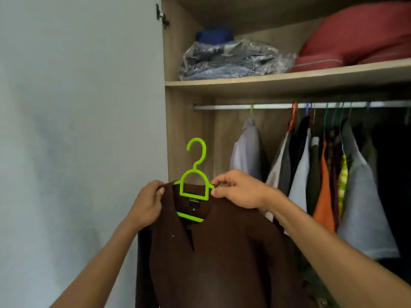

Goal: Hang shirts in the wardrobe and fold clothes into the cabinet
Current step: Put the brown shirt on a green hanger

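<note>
- The brown shirt (pixel 222 252) is on its green hanger (pixel 194 187), held up in front of the open wardrobe (pixel 189 130), below the rail (pixel 222 106) and left of the clothes hanging there.
- Left hand (pixel 148 204) grips the shirt's left shoulder, fingers curled over the cloth; right hand (pixel 236 188) pinches the hanger's arm at the right shoulder.
- Progress, as I read it: shirt dressed on the hanger, hook free in the air, not yet on the rail. A bare stretch of rail sits left of the pale grey shirt (pixel 248 152), a likely spot.
- Further right, a packed row of hung garments (pixel 329 174), so some hanging looks done.
- Folding: none visible. The top shelf (pixel 289 82) carries a plastic-wrapped bundle (pixel 231 61), a blue item (pixel 214 35) and a red cushion (pixel 355 36).
- Hidden: the shirt's hem and sleeves run off the bottom edge; the wardrobe's right side is too dark to read; no cabinet in view.
</note>
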Tool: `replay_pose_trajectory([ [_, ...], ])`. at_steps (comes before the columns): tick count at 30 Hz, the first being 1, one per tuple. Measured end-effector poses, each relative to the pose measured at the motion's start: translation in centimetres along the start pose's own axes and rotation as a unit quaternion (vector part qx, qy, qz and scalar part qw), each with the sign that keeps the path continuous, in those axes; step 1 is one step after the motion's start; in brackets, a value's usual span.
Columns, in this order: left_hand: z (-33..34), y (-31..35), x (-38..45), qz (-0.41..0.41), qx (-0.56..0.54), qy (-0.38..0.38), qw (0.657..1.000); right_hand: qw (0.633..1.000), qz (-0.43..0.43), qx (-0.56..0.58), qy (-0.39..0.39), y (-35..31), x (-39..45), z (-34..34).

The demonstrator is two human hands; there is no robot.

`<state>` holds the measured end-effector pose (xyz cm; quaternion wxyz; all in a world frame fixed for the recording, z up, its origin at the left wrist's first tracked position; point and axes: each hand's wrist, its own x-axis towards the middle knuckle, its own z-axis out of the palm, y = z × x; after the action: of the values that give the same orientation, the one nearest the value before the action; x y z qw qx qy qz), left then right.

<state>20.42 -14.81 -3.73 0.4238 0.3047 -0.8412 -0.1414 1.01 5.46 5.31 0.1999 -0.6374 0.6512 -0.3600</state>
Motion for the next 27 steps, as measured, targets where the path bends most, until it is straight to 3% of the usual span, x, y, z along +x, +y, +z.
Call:
replay_pose_trajectory([
  [8, 7.5, -2.7, 13.4, 0.041, -0.077, -0.030, 0.996, 0.985, 0.051, 0.068, 0.148, 2.2, 8.8, -1.6],
  [17, 15.1, -4.1, 26.0, 0.044, -0.140, -0.061, 0.987, 0.957, 0.084, 0.049, 0.273, 5.5, 19.1, -4.7],
  [27, 17.2, -1.7, 37.8, 0.102, -0.118, -0.084, 0.984, 0.916, 0.114, 0.061, 0.380, 7.0, 30.0, -9.0],
])
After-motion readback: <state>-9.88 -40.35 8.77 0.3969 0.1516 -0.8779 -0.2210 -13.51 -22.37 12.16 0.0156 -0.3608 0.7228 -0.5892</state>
